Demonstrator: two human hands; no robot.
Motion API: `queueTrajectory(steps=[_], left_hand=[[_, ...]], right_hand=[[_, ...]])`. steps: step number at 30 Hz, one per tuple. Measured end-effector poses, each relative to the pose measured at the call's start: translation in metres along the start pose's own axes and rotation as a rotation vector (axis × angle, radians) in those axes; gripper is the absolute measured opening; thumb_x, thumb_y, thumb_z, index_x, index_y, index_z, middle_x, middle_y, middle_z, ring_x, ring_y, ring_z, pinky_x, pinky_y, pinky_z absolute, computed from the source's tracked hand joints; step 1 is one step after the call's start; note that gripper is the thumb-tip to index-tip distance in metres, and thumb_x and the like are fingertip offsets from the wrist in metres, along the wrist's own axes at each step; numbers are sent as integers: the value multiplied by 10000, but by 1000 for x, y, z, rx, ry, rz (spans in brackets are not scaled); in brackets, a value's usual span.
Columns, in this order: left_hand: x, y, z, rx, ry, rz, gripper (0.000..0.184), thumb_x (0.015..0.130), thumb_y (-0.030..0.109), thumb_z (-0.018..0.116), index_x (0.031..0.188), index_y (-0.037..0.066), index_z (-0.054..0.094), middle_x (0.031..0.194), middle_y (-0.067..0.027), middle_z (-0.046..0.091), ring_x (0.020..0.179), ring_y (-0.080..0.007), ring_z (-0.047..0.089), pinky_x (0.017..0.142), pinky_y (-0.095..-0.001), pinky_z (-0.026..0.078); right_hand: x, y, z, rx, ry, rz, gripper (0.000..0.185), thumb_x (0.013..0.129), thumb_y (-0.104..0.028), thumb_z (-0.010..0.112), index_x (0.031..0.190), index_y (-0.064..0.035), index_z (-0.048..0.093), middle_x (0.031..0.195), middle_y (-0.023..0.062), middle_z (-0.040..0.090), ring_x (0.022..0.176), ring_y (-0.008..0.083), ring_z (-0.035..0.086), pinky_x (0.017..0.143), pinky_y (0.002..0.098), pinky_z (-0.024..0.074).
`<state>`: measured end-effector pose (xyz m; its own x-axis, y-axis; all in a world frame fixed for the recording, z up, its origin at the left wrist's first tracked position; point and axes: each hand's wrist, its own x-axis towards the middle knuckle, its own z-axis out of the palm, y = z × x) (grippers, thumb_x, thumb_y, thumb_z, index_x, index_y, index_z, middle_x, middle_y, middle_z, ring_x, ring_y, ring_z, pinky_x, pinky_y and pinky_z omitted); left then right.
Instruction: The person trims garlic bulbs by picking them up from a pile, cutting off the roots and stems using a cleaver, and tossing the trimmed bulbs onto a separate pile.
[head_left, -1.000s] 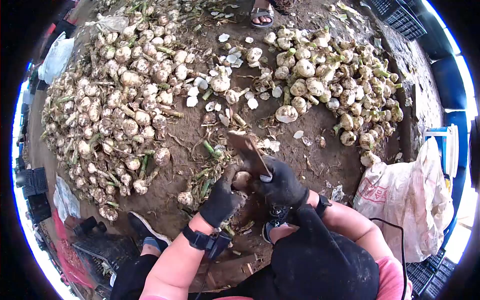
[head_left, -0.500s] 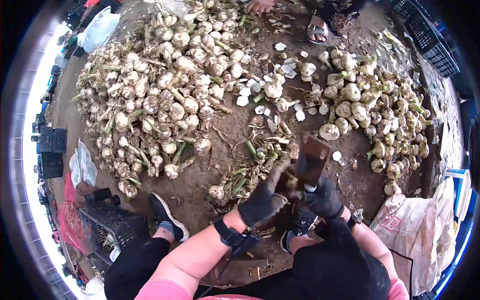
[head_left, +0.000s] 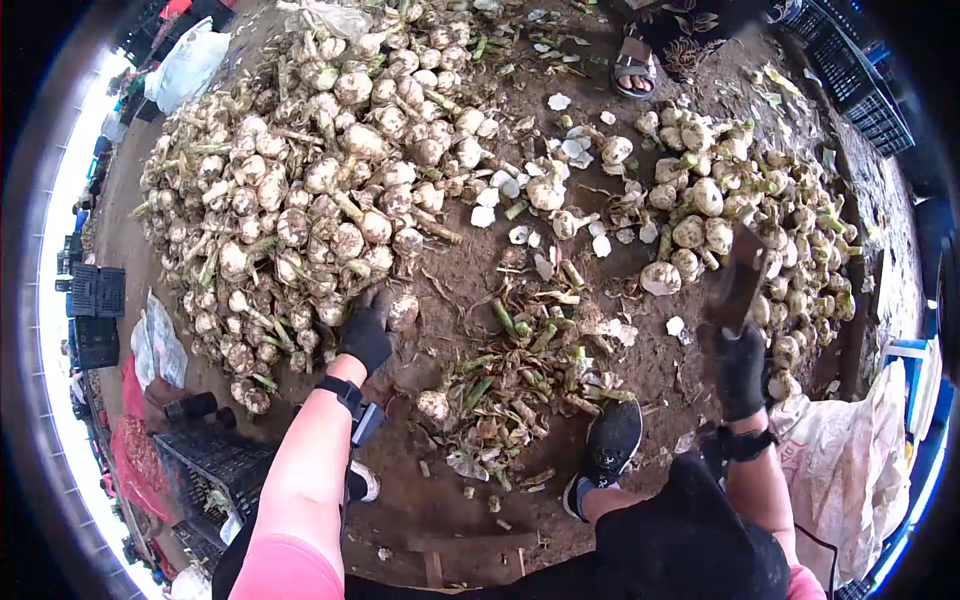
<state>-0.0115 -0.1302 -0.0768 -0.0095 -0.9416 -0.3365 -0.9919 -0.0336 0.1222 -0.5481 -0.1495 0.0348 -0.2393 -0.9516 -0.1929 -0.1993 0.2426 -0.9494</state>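
Note:
Gloved in black, my left hand reaches the lower right edge of the large pile of bulbs with stalks. Its fingers are beside a round bulb; whether they grip anything is hidden. My right hand, also gloved and somewhat blurred, is closed around the handle of a wide-bladed knife, blade pointing up. That blade overlaps the left edge of the smaller bulb pile. Between my hands lies a heap of cut stalks and leaves on the dirt floor.
A person's sandalled foot is at the top. Black crates stand at the upper right and lower left. A whitish sack lies at the right. My shoe is beside the trimmings.
My hands have moved apart from the centre, the left one to the large pile, the right one rightward with the knife. The other person's hand at the top has left view.

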Motion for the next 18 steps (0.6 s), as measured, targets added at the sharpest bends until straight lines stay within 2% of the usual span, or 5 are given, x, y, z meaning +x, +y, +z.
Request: queueTrajectory(steps=[3,8,11,14,18], left_hand=[[8,-4,16,54,133,94,772,665,32,621,1381,42,334,1360,-217,399,1246,-340,421,1054,-410,334],[-44,146,-79,-1473,-338,68,638,723,42,720,1296,63,441,1175,-38,577,1104,-159,523,975,-325,406],[-55,177,-62,-1463,-331,199,485,804,44,643,1266,89,500,1217,-19,566,1118,-161,523,991,-325,400],[-47,156,37,-1977,-776,95,383,910,106,551,1275,25,468,1197,-96,572,1092,-177,546,955,-324,454],[-57,168,101,-1971,-964,53,442,983,238,379,1390,72,339,1400,-92,401,1251,-211,412,1089,-338,300]], right_hand=[[-31,-6,46,-353,-187,-126,123,825,-56,573,941,-51,613,796,40,626,717,141,577,654,294,473],[-41,-40,82,-510,-509,-278,129,771,-149,623,842,-57,569,770,162,585,688,351,580,617,395,462],[-47,-59,94,-664,-651,-471,170,749,-143,599,899,-67,574,798,173,563,755,381,583,625,447,466],[-56,-65,98,-711,-713,-506,210,740,-143,602,936,-76,568,829,163,558,763,370,586,621,445,475],[-63,-63,96,-678,-708,-616,234,656,-144,661,854,-97,546,777,112,536,681,346,572,566,438,455]])
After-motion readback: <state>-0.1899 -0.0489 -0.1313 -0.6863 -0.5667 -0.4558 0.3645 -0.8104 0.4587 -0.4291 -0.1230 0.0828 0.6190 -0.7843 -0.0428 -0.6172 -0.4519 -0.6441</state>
